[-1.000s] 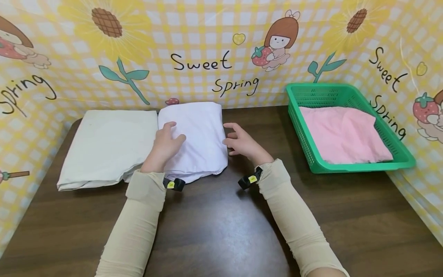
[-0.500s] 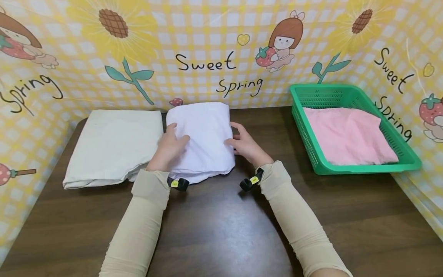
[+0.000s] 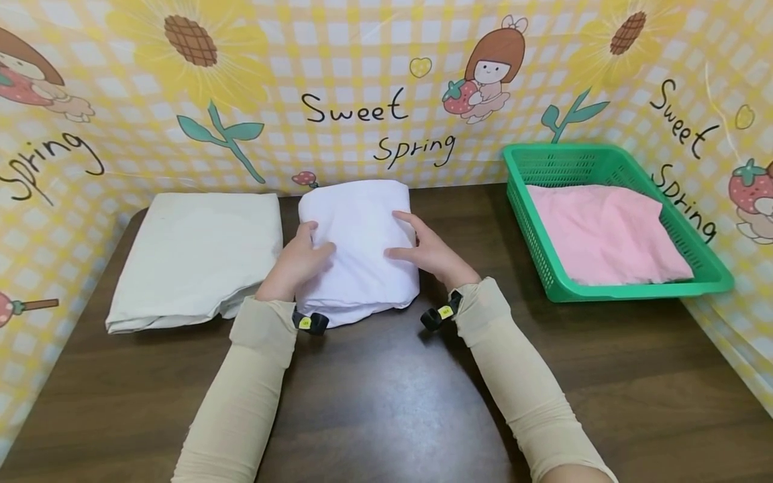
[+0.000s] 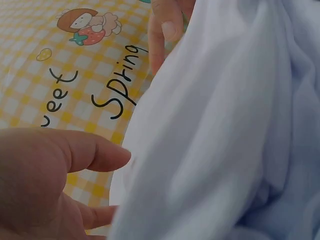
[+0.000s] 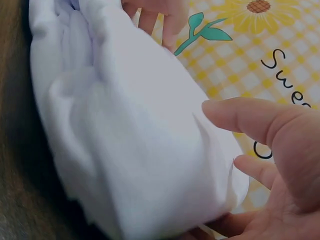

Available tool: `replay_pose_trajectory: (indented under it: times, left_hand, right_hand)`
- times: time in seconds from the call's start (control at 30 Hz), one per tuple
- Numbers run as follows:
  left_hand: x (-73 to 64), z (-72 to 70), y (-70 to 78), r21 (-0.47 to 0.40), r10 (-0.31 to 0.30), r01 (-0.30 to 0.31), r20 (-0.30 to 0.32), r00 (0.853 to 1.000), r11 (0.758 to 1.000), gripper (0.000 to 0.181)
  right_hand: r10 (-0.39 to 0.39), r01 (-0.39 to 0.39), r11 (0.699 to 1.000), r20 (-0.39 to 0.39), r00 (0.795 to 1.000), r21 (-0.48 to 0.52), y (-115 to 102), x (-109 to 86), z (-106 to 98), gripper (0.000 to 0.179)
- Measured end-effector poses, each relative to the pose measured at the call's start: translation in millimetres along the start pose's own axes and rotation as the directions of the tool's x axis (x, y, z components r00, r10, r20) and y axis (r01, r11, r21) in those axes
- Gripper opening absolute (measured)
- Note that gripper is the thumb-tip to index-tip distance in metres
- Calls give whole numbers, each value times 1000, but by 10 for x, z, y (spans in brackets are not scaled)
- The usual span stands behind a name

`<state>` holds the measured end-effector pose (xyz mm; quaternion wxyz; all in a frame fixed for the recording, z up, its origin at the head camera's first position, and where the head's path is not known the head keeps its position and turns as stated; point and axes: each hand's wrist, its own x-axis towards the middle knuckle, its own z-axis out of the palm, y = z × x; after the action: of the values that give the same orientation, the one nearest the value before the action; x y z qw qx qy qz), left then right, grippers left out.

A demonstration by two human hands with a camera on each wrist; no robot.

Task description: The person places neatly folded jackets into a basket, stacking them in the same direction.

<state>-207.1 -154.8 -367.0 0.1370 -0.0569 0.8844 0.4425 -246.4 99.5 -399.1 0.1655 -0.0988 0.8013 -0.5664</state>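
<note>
Left grip (image 3: 296, 263) and right grip (image 3: 437, 255) clasp the folded white cloth (image 3: 362, 258) by opposite sides, toward the back of the desk (image 3: 374, 389). It looks soft and probably light, likely to sag mid-span, so support beneath both sides should suit best

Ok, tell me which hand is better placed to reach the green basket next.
Probably the right hand: it's at the edge of the white cloth facing the green basket; the left hand is opposite, nearer the cream cloth.
</note>
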Motion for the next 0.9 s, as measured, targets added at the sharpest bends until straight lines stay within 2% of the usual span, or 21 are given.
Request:
replay_pose_trajectory:
  times: [0.1,0.23,0.4,0.53,0.7,0.9]
  left_hand:
    - [26,12,-22,22,50,-50,2,999,999,78]
    - [59,40,-54,-31,52,-52,-22,998,998,82]
    - [114,59,-120,-143,53,-55,-20,998,988,88]
    - [138,66,-165,-267,67,-59,20,998,962,92]
    - [164,101,-162,-377,74,-31,101,992,926,96]
    - [188,121,-172,-403,90,-28,136,987,915,97]
  right_hand:
    - [6,-6,1000,1,1000,10,-20,-23,-14,81]
    - [59,-59,996,5,998,62,-19,-30,-28,83]
    - [115,-115,987,4,993,116,2,-18,-42,85]
    - [134,-134,980,12,991,144,24,-14,-57,85]
    - [121,-131,978,71,990,164,39,-19,-73,87]
    - [45,-73,976,140,989,203,48,-14,-70,92]
